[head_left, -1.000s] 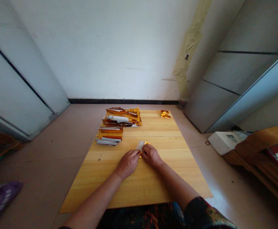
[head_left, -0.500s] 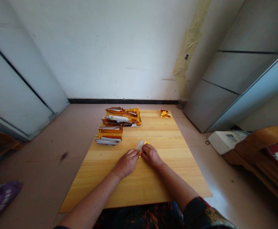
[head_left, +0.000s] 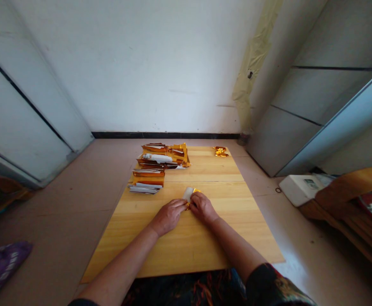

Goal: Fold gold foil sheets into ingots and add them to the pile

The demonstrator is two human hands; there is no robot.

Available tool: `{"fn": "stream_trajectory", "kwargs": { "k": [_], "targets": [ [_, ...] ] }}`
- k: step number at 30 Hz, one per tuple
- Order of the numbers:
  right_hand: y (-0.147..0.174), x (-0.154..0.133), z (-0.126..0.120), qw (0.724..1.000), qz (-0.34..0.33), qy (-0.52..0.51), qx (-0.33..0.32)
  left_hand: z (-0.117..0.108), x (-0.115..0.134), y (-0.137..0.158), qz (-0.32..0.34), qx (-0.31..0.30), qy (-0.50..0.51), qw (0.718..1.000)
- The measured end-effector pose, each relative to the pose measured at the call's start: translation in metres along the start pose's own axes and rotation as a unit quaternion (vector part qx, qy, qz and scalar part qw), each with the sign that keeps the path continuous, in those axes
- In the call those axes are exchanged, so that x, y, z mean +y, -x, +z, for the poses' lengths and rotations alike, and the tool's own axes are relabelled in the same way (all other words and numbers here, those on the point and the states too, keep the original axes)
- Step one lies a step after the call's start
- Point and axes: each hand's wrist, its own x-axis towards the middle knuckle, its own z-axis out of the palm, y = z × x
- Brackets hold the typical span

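Observation:
A small sheet of gold foil paper (head_left: 188, 193) with a whitish back lies between my hands at the middle of the wooden board. My left hand (head_left: 169, 216) is closed, its fingertips pressing the sheet's near left edge. From the right, my right hand (head_left: 202, 207) grips the same sheet with bent fingers, and gold shows around its fingertips. The fingers cover part of the sheet, so its folds are hard to make out. Farther back on the left are stacks of gold and white foil paper (head_left: 148, 177).
The wooden board (head_left: 224, 238) sits low above a tiled floor. Crumpled gold foil pieces (head_left: 220, 151) lie at its far right corner. A white box (head_left: 296, 190) and a wooden rack (head_left: 345, 208) stand to the right. A purple bag (head_left: 4, 267) is on the floor at left.
Both hands stay on the foil paper in nearly the same place. The view has shifted very slightly; the stacks have not moved.

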Motion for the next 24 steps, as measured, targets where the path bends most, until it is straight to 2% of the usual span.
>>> {"fn": "stream_trajectory", "kwargs": {
  "k": [15, 24],
  "targets": [
    [-0.0002, -0.0036, -0.0026, 1.0, 0.013, 0.005, 0.0, -0.002, -0.002, -0.0006, 0.05, 0.021, -0.01, 0.998],
    [-0.0002, -0.0035, -0.0017, 1.0, 0.023, 0.004, 0.002, -0.0011, 0.0044, 0.0, 0.013, 0.034, -0.007, 0.999]
  ]
}}
